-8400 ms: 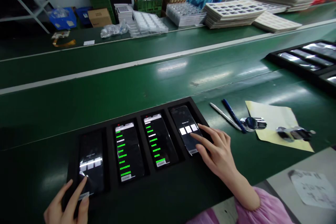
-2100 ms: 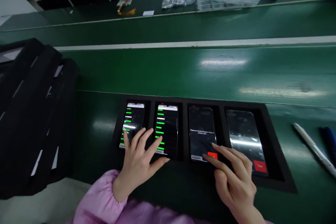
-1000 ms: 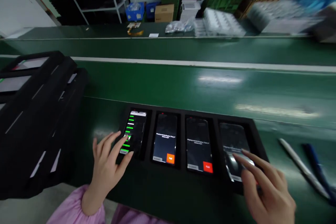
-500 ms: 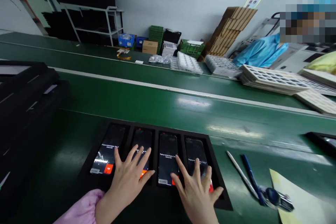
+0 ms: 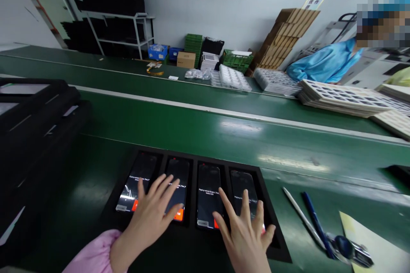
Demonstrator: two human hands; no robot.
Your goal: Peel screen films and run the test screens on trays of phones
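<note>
Several smartphones lie face up in the slots of a black foam tray (image 5: 164, 155). Their dark screens show white text and red or orange buttons. My left hand (image 5: 153, 209), fingers spread, is over the leftmost phone (image 5: 143, 166) and the second phone (image 5: 177, 170), hiding parts of both. My right hand (image 5: 245, 232) spreads its fingers over the lower part of the rightmost phone (image 5: 241, 181) and the right edge of the third phone (image 5: 208, 192). Neither hand grips anything. Whether the fingertips touch the glass I cannot tell.
Stacked black trays (image 5: 38, 123) stand at the left. Right of the tray lie a white pen (image 5: 301, 213), a blue pen (image 5: 315, 222), a clear-and-metal object (image 5: 352, 249) and yellowish paper (image 5: 374, 243). Across the green bench, a person in a blue sleeve (image 5: 323, 64) is near stacked white trays (image 5: 346, 98).
My left hand has shifted left, uncovering more of the second phone's button and covering part of the first phone's. My right hand stays over the right-hand phones. The view has shifted slightly.
</note>
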